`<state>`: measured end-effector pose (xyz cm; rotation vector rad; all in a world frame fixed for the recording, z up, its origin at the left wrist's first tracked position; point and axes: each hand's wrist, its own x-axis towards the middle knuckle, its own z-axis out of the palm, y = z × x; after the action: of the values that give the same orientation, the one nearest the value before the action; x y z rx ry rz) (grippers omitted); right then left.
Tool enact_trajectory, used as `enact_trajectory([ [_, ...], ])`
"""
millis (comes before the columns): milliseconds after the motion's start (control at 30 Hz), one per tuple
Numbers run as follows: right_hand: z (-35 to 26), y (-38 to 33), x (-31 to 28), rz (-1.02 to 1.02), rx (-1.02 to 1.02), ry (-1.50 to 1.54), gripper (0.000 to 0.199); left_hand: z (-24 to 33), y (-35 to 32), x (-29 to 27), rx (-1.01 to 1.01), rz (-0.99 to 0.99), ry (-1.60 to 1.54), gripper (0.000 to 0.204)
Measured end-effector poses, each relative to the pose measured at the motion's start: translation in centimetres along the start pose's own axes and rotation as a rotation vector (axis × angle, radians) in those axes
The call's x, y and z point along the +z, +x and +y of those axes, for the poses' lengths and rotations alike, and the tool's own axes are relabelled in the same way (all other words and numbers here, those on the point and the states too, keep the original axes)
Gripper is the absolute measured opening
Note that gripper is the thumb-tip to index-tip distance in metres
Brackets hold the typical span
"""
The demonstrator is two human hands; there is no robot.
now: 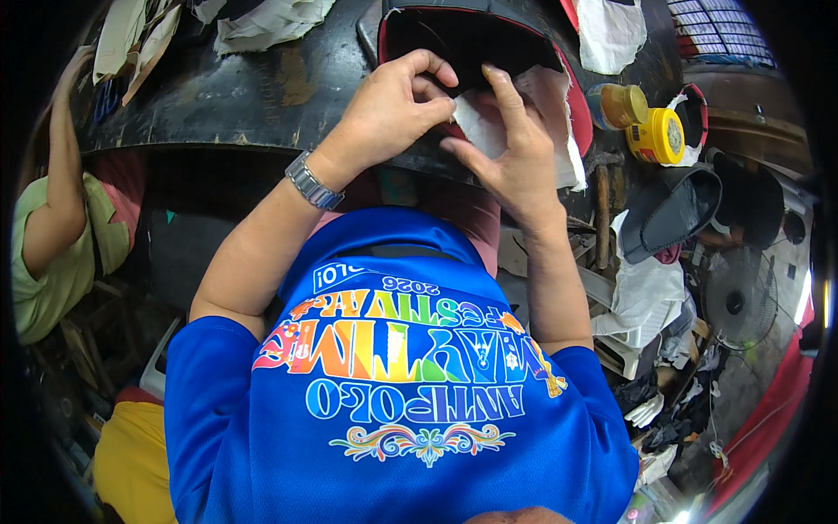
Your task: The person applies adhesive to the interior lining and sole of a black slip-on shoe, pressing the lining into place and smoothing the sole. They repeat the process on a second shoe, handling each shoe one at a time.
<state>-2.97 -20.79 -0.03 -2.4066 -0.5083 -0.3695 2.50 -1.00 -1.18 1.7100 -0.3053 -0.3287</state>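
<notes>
The fingers of the left hand [388, 109] are curled shut, thumb and forefinger pinched on the near edge of a white lining piece [524, 113], while the right hand [515, 153] is laid nearly flat, its fingers spread and pressed down on the same piece. The lining is thus judged to be held taut at one side and smoothed at the other, so that it sits without creases against the black, red-edged shoe upper [476, 44] beneath it. The upper is set at the near edge of the dark, worn workbench [244, 87], directly before the chest; its long axis appears to run across the bench from left to right, with the open side turned toward the hands, though its far end is cut off by the frame. A yellow tin [659, 137] and a yellow-lidded jar [620, 105] are kept to the right, near the right hand. A hammer [602, 210] is seen below them, and another person's arm [57, 175] is seen far left.
</notes>
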Motion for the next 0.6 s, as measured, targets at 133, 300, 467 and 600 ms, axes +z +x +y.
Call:
enact_trajectory([
  [133,0.6,0.3,1.8,0.235,0.096,-0.002,0.057,0.6,-1.3,0.7,0.265,0.067,0.413,0.037],
  [300,1.7,0.5,1.9,0.351,0.205,0.33,0.051,0.5,-1.6,0.7,0.495,0.215,0.969,0.041],
  [467,1.9,0.6,1.6,0.321,0.256,0.341,0.054,0.0,-1.4,0.2,0.605,0.125,1.034,0.026],
  [600,2.0,0.5,1.8,0.364,0.253,0.417,0.053,-0.1,-0.8,0.3,0.759,-0.006,1.064,0.015],
])
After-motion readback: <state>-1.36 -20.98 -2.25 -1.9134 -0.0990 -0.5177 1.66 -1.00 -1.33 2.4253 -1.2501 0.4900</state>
